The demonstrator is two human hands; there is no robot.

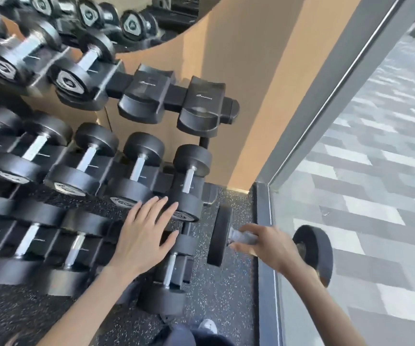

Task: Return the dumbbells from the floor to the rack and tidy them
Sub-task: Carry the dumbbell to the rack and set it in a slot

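Note:
A black three-tier dumbbell rack [174, 96] fills the left and middle of the view. My right hand [269, 245] grips the metal handle of a black round-headed dumbbell [220, 236], held off the floor to the right of the rack's end. My left hand [144, 233] is spread flat with fingers apart, over the right end of the middle and lower tiers, next to the last middle-tier dumbbell [190, 181]. Two cradles [201, 106] at the right end of the top tier hold nothing.
Several black dumbbells line all tiers to the left. Speckled black rubber floor [229, 290] lies below. A tan wall [251, 83] stands behind the rack, and a glass window wall with a grey frame [266, 245] runs close on the right. My shoe [207, 325] shows at the bottom.

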